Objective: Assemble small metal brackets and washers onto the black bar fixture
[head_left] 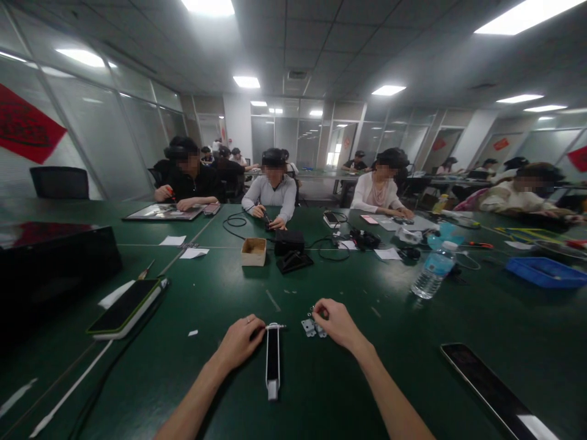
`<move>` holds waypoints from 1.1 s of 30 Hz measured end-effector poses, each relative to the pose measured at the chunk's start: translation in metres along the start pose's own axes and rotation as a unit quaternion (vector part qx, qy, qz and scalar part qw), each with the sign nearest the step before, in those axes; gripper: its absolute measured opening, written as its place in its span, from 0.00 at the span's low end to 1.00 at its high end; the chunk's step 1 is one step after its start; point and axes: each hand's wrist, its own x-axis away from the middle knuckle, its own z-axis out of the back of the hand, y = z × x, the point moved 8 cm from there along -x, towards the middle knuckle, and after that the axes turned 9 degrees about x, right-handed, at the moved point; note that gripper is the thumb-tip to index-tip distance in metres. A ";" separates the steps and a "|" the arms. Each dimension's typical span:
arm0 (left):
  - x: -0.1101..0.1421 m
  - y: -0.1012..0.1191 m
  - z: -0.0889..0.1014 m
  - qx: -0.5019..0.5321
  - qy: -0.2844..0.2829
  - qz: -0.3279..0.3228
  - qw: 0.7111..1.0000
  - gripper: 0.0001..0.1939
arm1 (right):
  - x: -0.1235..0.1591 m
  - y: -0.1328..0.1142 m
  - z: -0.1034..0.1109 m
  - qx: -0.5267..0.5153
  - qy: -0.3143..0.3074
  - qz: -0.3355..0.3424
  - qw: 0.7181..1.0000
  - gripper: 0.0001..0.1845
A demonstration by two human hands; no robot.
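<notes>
My left hand (241,342) rests on the green table (220,379) with its fingers curled against the top end of a long black-and-white device (273,360) that lies lengthwise toward me. My right hand (337,322) is closed in a pinch on a small silver metal bracket (313,327) lying on the table just right of the device's top. Whether the left fingers grip the device or only touch it is unclear.
A tablet in a green case (126,308) lies to my left, a dark flat panel (490,388) to my right. Ahead stand a small cardboard box (254,250), a black box with cables (290,243), a water bottle (433,269) and a blue tray (545,272). Several people work across the table.
</notes>
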 end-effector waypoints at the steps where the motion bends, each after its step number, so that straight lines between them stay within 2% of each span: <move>1: 0.000 0.000 0.000 -0.002 -0.001 -0.001 1.000 0.10 | 0.000 -0.013 -0.003 -0.010 0.025 0.024 0.999 0.08; 4: 0.000 0.001 -0.001 -0.008 -0.001 0.000 1.000 0.11 | 0.000 -0.044 -0.020 -0.025 0.065 0.095 0.993 0.09; 7: 0.000 0.003 0.000 -0.013 -0.002 0.003 1.000 0.11 | 0.001 -0.057 -0.037 -0.010 0.057 0.126 0.990 0.11; 10: 0.001 0.003 0.000 -0.016 -0.002 0.003 1.000 0.11 | 0.002 -0.060 -0.045 -0.004 0.035 0.140 0.990 0.11; 17: 0.002 0.002 0.001 -0.018 0.009 -0.003 1.000 0.11 | 0.003 -0.060 -0.045 -0.020 0.016 0.127 0.992 0.10; 24: 0.002 -0.002 -0.002 -0.022 0.014 -0.008 1.000 0.10 | 0.001 -0.059 -0.048 -0.023 0.033 0.114 0.993 0.07; 33: 0.002 -0.003 -0.003 -0.024 0.017 -0.006 1.000 0.10 | 0.000 -0.063 -0.051 -0.023 0.057 0.144 0.988 0.06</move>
